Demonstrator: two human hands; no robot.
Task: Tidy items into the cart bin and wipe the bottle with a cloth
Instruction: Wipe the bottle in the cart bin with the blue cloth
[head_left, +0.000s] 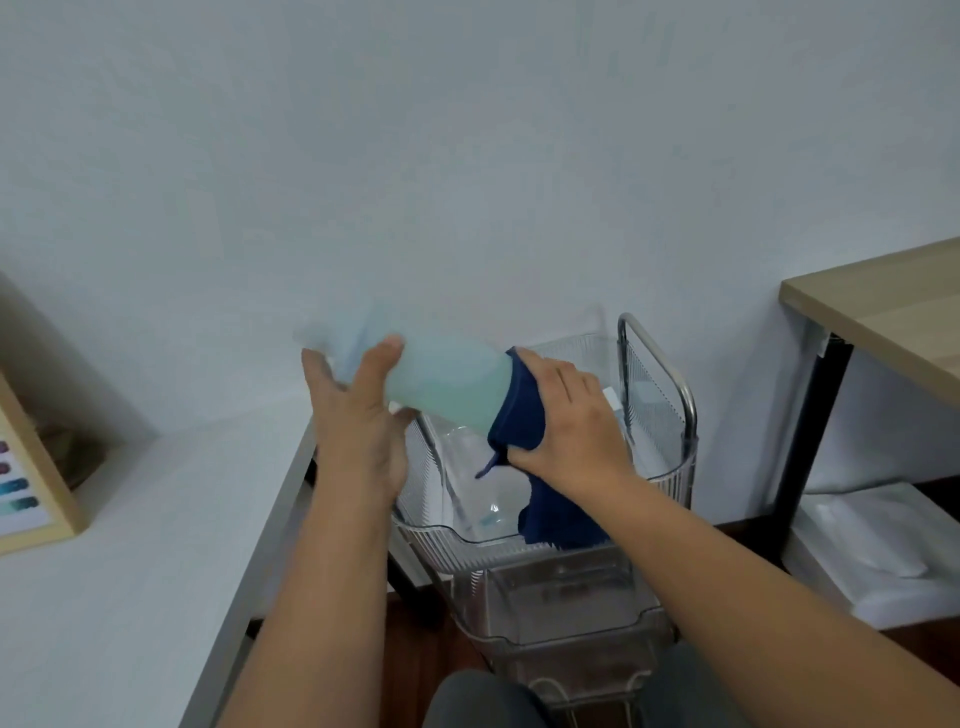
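Observation:
A pale green bottle (447, 382) lies nearly level in the air above the clear cart bin (670, 470). My left hand (358, 415) grips its left end, thumb over the top; that end is blurred. My right hand (566, 415) presses a dark blue cloth (519, 415) around the bottle's right end. The cloth's loose tail hangs down into the bin. Clear items lie at the bin's bottom, hard to make out.
The cart has a metal handle (660, 353) at its far side and a lower clear bin (566, 608). A white table (130, 545) with a wooden framed picture (31, 483) is on the left. A wooden desk (883, 306) stands on the right, white packages (883, 551) beneath it.

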